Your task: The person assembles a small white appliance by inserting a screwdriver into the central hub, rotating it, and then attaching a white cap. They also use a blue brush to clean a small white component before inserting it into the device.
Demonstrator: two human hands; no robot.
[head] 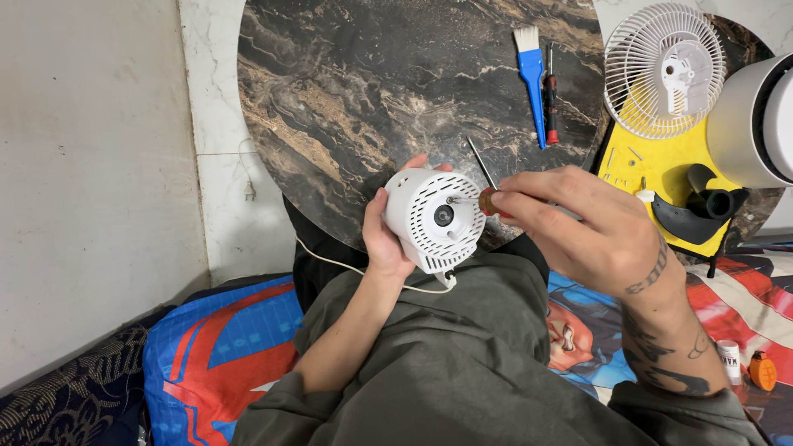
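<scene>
My left hand [382, 239] grips a white vented fan motor housing [434, 217] from its left side, held over the near edge of the round dark marble table [372, 91]. A white cord [347, 268] trails from the housing across my lap. My right hand [578, 231] is closed around a screwdriver [486, 201] with a reddish handle. Its metal tip rests against the housing's perforated face, above the central hub.
A thin metal rod [480, 161] lies on the table just behind the housing. Farther back lie a blue brush [531, 70] and a red-and-black screwdriver [550, 91]. At the right are a white fan grille [663, 70], a yellow tray [661, 169] with screws, a black fan blade [702, 206] and a white cylinder [756, 120].
</scene>
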